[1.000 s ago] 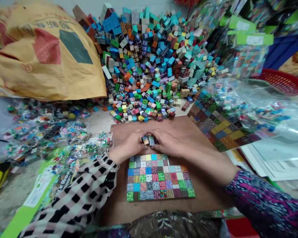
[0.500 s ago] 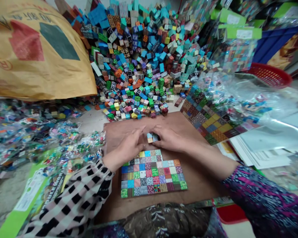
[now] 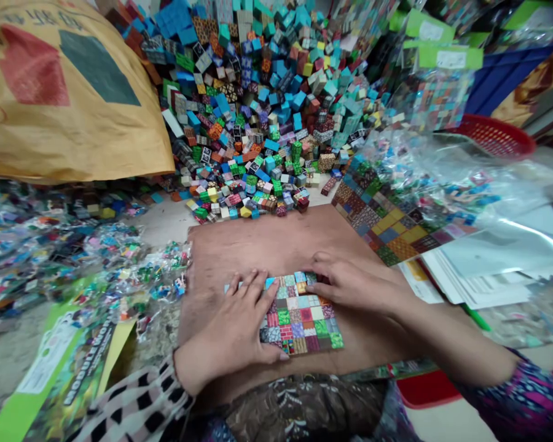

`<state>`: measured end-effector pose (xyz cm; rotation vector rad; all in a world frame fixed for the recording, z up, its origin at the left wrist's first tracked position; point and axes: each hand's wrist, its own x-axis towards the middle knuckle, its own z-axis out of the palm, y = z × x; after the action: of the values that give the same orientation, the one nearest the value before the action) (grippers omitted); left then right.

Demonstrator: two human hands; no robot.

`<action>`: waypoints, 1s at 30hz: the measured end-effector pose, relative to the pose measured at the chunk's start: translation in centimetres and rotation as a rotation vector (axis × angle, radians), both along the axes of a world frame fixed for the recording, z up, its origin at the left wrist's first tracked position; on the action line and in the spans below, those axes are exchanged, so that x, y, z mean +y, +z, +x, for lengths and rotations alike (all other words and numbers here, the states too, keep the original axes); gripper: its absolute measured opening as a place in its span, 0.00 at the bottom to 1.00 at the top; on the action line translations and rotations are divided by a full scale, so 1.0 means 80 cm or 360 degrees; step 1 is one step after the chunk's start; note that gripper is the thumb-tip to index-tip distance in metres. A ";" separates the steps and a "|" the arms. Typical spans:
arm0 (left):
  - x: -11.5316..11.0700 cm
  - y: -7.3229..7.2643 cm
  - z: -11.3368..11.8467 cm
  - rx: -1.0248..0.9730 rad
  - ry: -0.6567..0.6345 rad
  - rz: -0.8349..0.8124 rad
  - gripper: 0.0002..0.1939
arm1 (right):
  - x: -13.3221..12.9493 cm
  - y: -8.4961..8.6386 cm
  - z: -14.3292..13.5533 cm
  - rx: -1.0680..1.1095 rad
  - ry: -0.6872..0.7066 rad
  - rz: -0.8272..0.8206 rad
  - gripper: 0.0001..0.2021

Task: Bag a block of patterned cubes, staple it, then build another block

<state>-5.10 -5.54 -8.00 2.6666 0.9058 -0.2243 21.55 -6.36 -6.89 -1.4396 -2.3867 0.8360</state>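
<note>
A flat layer of small patterned cubes [image 3: 299,316] in many colours lies in rows on a brown board [image 3: 258,242]. My left hand [image 3: 239,319] rests spread over the left part of this layer and hides many of its cubes. At the upper right corner of the layer, my right hand [image 3: 338,279] has its thumb and fingers closed around a small group of cubes [image 3: 300,282], pale blue and orange among them. These cubes touch the top row of the layer. Fingers hide part of the group.
A large heap of loose cubes [image 3: 267,123] rises behind the board. Bagged figures [image 3: 120,245] and a yellow sack [image 3: 96,135] lie to the left. Plastic bags [image 3: 447,178], a cube mosaic sheet [image 3: 387,221] and a red basket [image 3: 498,135] are on the right.
My left hand has moved toward me and flattened onto the cube layer. My right hand has brought the small group of cubes from behind the layer to its upper right edge.
</note>
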 end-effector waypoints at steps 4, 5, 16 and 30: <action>0.001 0.002 0.001 0.0086 -0.0013 0.0005 0.59 | -0.005 -0.007 -0.005 0.0055 -0.0045 -0.0001 0.11; 0.001 0.003 0.001 0.0107 -0.0018 0.0003 0.59 | -0.006 -0.008 -0.006 0.0055 -0.0055 -0.0017 0.11; 0.001 -0.005 -0.001 0.0064 -0.0034 0.0031 0.59 | -0.014 -0.012 0.006 -0.0003 -0.0115 0.0113 0.21; -0.001 0.000 0.002 0.0120 -0.0041 -0.0109 0.60 | -0.013 -0.033 -0.004 0.0206 -0.0148 0.0233 0.22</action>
<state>-4.95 -5.60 -7.99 2.6236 0.8708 -0.3577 21.20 -7.44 -9.55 -1.3844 -2.2179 0.6943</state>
